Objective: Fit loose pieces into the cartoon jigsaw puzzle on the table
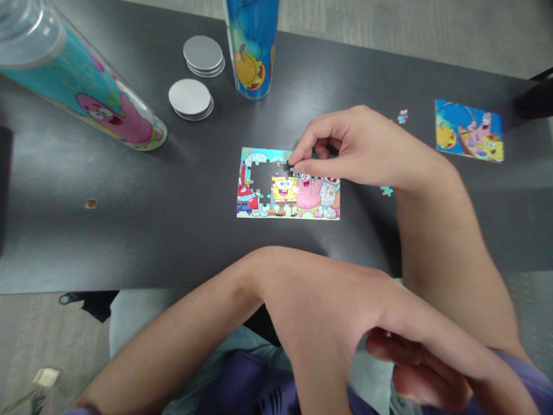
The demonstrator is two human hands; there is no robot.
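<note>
A small cartoon jigsaw puzzle (306, 199) lies partly assembled on the dark table, with a gap in its upper left and middle. At the top edge of that gap, my right hand (341, 144) pinches a puzzle piece, mostly hidden by thumb and forefinger. My left hand (328, 300) hovers near the camera, in front of the table's near edge. Its thumb and forefinger are spread wide and run towards the frame's edge, while the other fingers curl beneath. Loose pieces (386, 191) lie beside my right wrist, and another small piece (402, 117) lies beyond it.
A tall clear-capped cartoon tube (116, 109) stands at the left and a blue tube (254, 52) at the back. Between them are two stacks of silver discs, one nearer (190, 97) and one farther (203, 53). A blue picture card (470, 130) lies at right.
</note>
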